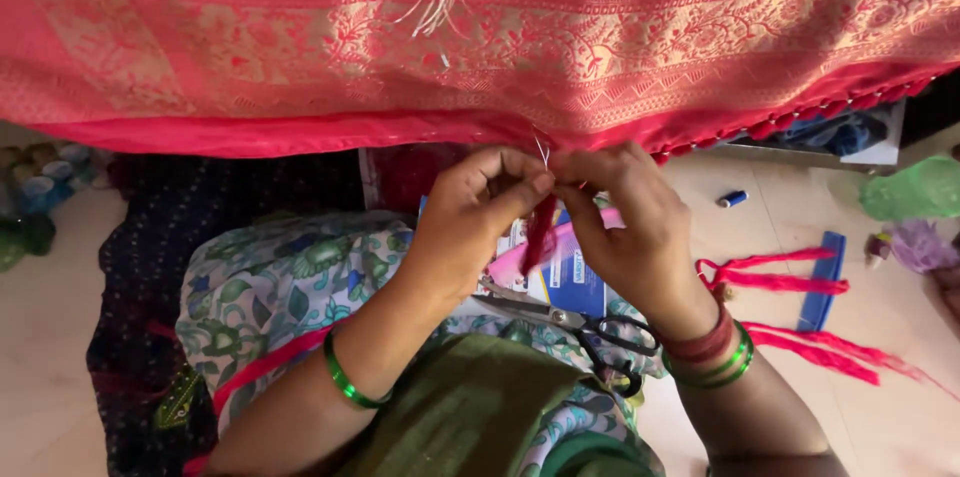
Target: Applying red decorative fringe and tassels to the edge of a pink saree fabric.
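Pinching a bunch of red threads (538,229) at the lower edge of the red and gold cloth (480,47), your two hands meet just under its hem. Your left hand (478,209) has its thumb and forefinger closed tight on the top of the bunch, where a thin needle or wire (541,149) sticks up against the hem. Your right hand (632,222) is closed as well, fingertips pressed to the same spot from the other side; whether it grips the threads or only the cloth edge, you cannot tell from here.

As a judgement of progress: to your right the hem already carries a row of small red tassels (800,117), while the stretch to your left looks bare, so the edging seems partly done with a long run left. The tassel in your fingers hangs loose and looks unfinished.

Below your hands, black-handled scissors (590,325) lie on your lap over a blue and white packet (565,277). More cut red strands (790,282) wait on the floor (880,417) beside a blue comb (822,282).
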